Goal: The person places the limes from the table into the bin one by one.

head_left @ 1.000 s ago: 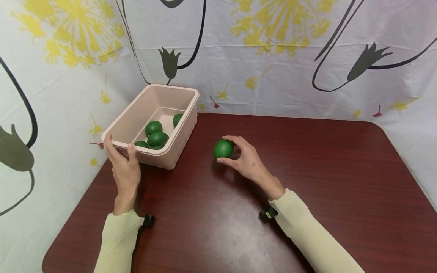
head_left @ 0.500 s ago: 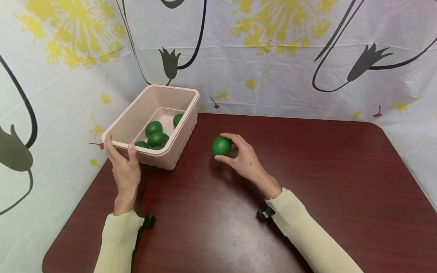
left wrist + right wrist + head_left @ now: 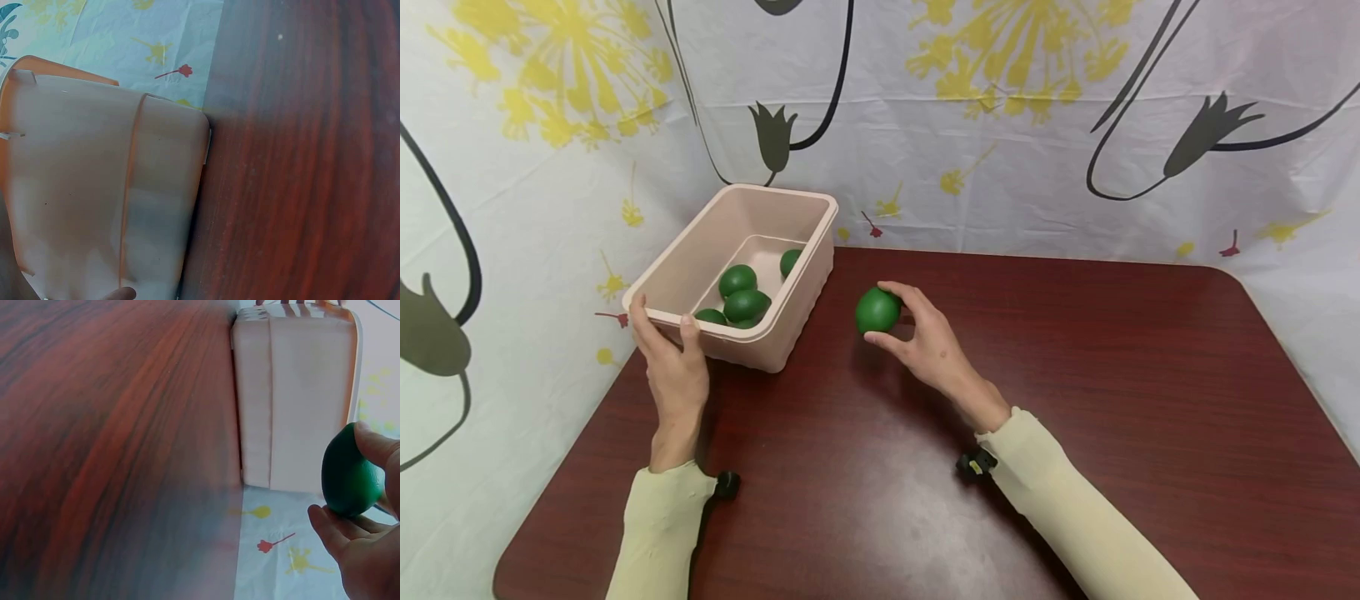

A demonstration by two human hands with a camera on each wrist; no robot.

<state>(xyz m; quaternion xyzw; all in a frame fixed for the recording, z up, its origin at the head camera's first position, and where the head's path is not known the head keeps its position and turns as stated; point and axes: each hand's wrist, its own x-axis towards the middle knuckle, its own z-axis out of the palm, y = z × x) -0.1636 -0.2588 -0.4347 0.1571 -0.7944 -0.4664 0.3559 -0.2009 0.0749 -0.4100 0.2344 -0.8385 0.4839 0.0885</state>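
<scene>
In the head view my right hand (image 3: 934, 350) holds a green lime (image 3: 877, 312) between its thumb and fingers, over the table to the right of the bin. The right wrist view shows the smooth lime (image 3: 347, 472) from close by, thumb on one side and fingertips on the other. At the left, my left hand (image 3: 679, 383) grips the near end of the pale pink plastic bin (image 3: 801, 304), thumb and forefinger at the rim; its other fingers are mostly hidden. Inside the bin lie several more limes (image 3: 737, 282), partly covered by its right wall.
The bin stands at the left back of the dark red wood table (image 3: 1075, 375), close to the patterned white cloth (image 3: 887, 142) hung behind and at the left. Small black cameras (image 3: 727, 486) sit on both wrists.
My right hand has moved left and away from me with the lime, a short way closer to the bin. The left hand and the bin have stayed put.
</scene>
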